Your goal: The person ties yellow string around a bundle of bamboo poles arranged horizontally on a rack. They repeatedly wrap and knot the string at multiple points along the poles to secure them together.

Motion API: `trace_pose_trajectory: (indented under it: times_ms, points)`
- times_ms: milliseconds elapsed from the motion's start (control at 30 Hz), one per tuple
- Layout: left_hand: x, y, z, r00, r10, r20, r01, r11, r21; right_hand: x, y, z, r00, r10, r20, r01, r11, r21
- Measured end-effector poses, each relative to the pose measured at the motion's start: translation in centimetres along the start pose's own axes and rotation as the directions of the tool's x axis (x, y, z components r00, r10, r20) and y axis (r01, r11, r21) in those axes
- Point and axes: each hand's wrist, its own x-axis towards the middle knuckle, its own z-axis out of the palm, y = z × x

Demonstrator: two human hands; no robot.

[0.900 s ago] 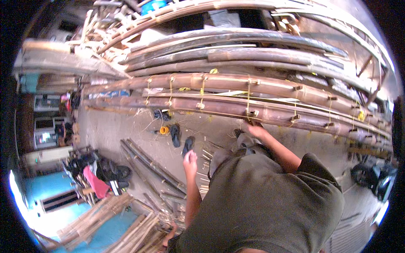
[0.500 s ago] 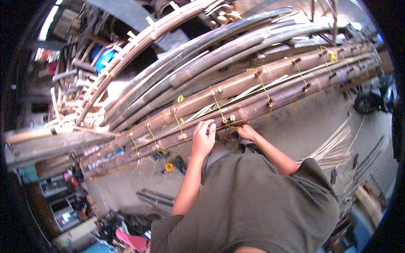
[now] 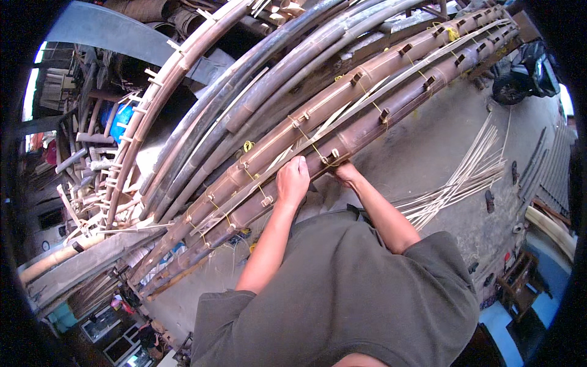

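While the two lashed bamboo poles (image 3: 367, 116) run diagonally from lower left up to upper right across the stack, the left hand (image 3: 292, 180) lies on the near pole, fingers curled over it, and the right hand (image 3: 346, 173) pinches the yellow tie (image 3: 331, 160) just beside it. Compared with half a second earlier, the poles slant more steeply and both hands sit closer together.
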Motion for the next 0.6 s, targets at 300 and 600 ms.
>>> trace_pose_trajectory:
  times_ms: [300,600]
  points:
    - [0.7,0.2,0.6,0.989,-0.149,0.023,0.147,0.985,0.088,6.7,3.6,-0.7,0.995,-0.073,-0.066,0.084,0.981,0.177]
    - [1.9,-0.5,3.8,0.856,-0.497,-0.142,0.512,0.851,0.112,9.7,2.2,0.4,0.988,-0.141,-0.056,0.147,0.982,0.12]
